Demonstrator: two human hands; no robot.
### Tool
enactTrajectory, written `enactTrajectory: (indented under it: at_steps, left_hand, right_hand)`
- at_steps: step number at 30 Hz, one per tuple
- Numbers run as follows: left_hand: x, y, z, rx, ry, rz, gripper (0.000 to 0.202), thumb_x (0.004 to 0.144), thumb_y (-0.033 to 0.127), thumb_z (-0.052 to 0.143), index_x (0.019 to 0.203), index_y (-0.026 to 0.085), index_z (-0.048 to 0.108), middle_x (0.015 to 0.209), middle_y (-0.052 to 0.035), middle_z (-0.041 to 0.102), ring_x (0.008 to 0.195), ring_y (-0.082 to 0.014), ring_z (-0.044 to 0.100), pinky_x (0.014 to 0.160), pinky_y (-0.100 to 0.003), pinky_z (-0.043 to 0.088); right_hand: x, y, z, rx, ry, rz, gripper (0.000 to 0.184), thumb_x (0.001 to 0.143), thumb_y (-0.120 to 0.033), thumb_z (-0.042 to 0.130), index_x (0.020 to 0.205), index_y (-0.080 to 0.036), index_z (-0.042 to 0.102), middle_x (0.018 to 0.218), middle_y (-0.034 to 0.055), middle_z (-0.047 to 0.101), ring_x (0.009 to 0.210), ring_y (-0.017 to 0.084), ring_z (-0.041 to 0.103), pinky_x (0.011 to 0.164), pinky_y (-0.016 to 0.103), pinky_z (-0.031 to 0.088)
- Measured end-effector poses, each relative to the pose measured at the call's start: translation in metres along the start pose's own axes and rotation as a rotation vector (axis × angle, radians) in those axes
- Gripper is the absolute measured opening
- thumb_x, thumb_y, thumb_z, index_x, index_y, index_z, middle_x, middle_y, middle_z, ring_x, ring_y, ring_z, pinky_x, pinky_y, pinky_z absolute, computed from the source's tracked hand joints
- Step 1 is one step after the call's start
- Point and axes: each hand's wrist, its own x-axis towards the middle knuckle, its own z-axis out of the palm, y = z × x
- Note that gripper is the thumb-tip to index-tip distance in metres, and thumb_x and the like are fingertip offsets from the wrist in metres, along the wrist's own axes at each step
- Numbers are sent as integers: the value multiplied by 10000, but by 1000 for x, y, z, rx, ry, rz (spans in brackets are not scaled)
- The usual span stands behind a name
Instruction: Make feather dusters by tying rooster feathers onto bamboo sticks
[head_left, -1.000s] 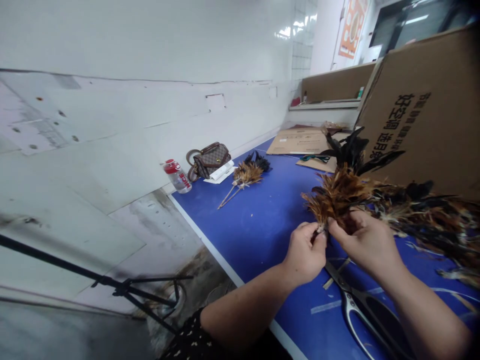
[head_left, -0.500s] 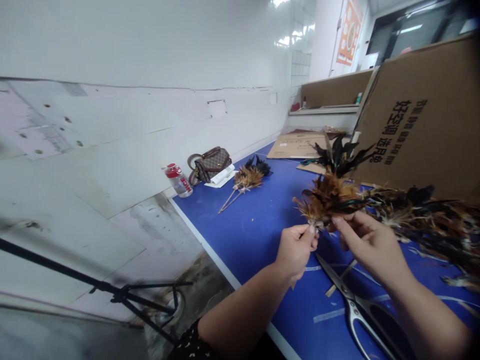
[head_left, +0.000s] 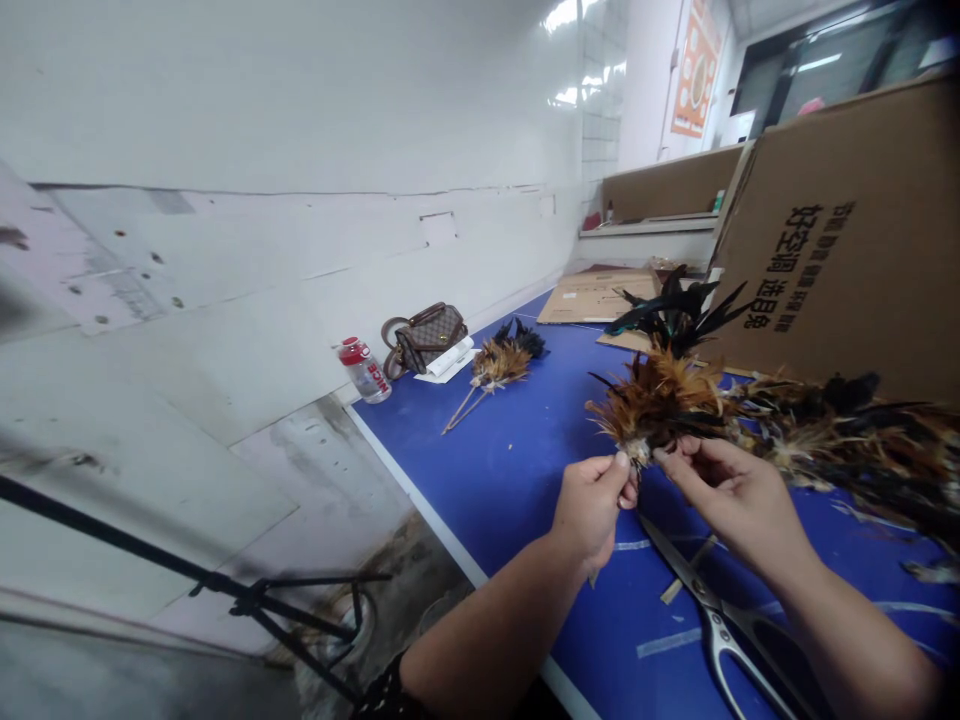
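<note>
My left hand [head_left: 596,505] is closed round the base of a feather bundle [head_left: 660,390], brown and orange below with long black feathers at the top. Pinched fingers of my right hand [head_left: 739,495] are at the lower right of the same bundle, where a dark feather shows against them; exactly what they grip is partly hidden. Under my hands lies a pair of scissors [head_left: 705,595] with metal handles. A thin stick [head_left: 686,570] pokes out beneath the blades. To the right is a heap of loose feathers [head_left: 862,450].
On the blue table [head_left: 420,450] lie two feather bundles on sticks [head_left: 499,365], near a handbag [head_left: 427,335], folded paper [head_left: 451,360] and a red-capped bottle [head_left: 365,372]. A large cardboard sheet [head_left: 862,230] stands at the right. A black metal stand [head_left: 247,600] is at lower left.
My right fingers have shifted slightly at the bundle's base and now pinch closer to my left hand. The view has tilted a little; the left hand keeps its hold.
</note>
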Motion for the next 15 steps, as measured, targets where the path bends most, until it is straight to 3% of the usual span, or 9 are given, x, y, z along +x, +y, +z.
enactTrajectory:
  at_steps: [9,15]
  left_hand:
    - [0,-6,2,36,-3,31,597,795,676,794,640,144,572,597,18,460,584,-89,384,604,-290,272]
    - [-2,-7,1,56,-18,11,601,815,667,782,624,145,555,577,26,438,586,-83,368,605,-283,267]
  right_hand:
    - [-6,-2,11,-27,29,-134,297,872,-420,750,1025,-176,819,968,73,806,791,207,756,754,290,618]
    - [-4,-5,5,-220,-90,-323,195,973,-378,686,1006,-223,801,1007,55,784,913,211,739,852,327,582]
